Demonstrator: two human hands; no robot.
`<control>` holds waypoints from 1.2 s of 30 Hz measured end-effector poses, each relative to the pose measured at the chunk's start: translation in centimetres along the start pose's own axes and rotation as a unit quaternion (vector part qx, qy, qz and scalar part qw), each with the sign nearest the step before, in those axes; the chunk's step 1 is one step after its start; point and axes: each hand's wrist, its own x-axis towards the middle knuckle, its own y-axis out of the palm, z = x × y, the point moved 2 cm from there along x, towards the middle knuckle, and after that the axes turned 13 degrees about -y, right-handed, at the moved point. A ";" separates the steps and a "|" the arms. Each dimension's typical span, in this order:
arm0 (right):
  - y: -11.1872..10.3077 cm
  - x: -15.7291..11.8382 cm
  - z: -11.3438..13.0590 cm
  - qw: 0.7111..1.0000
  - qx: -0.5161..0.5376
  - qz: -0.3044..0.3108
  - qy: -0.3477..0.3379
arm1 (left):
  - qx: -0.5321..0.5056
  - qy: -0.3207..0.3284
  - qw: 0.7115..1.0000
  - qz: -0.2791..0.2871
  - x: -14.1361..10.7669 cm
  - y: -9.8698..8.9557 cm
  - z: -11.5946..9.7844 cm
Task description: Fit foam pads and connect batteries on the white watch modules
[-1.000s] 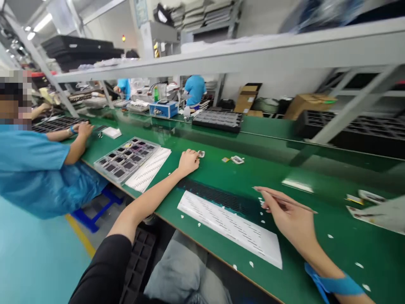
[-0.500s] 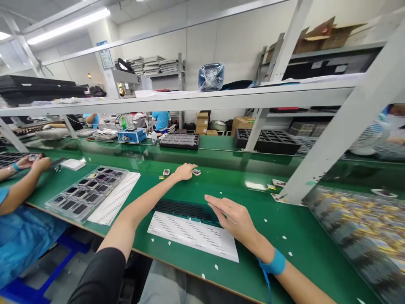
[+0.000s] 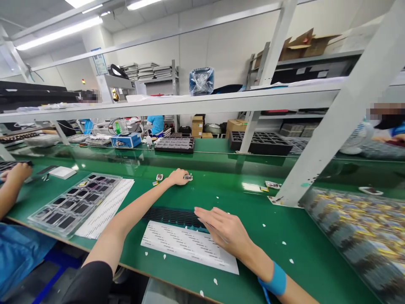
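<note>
Stretched far forward, my left hand [image 3: 179, 177] has its fingers closed on a small white-rimmed device [image 3: 188, 177] at the far part of the green table. A similar small device [image 3: 159, 177] lies just left of it, beside a yellow piece [image 3: 155, 183]. My right hand [image 3: 226, 232], with a blue wrist strap [image 3: 275, 278], holds thin tweezers [image 3: 218, 231] over the right part of a white label sheet [image 3: 186, 245]. Behind that sheet lies a dark slotted strip [image 3: 174, 216], its right end partly covered by my right hand.
A clear tray of dark screens [image 3: 74, 202] and another label sheet [image 3: 107, 207] lie left. A white post [image 3: 310, 139] stands right, near stacked trays with yellow parts [image 3: 357, 228]. A co-worker's hand [image 3: 19, 172] is at far left.
The view has shifted slightly. My left hand has gone from reaching beside the small device to gripping it. My right hand is now lower, over the strip and sheet, still with the tweezers.
</note>
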 end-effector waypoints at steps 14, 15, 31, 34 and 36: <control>-1.9 0.6 1.0 0.999 0.047 -0.010 0.020 | -0.364 0.004 0.924 -0.120 -5.9 1.6 2.9; -2.0 0.7 1.3 0.998 0.062 -0.009 0.016 | -0.389 0.017 0.912 -0.130 -7.3 1.9 2.8; -1.3 0.9 4.1 0.984 0.113 -0.043 0.131 | -0.506 0.222 0.822 -0.135 -22.1 2.2 -3.2; -1.3 1.0 4.1 0.987 0.093 -0.039 0.128 | -0.507 0.243 0.820 -0.109 -23.1 2.6 -3.5; -1.5 1.0 4.1 0.987 0.087 -0.049 0.124 | -0.526 0.244 0.810 -0.088 -23.6 3.1 -3.6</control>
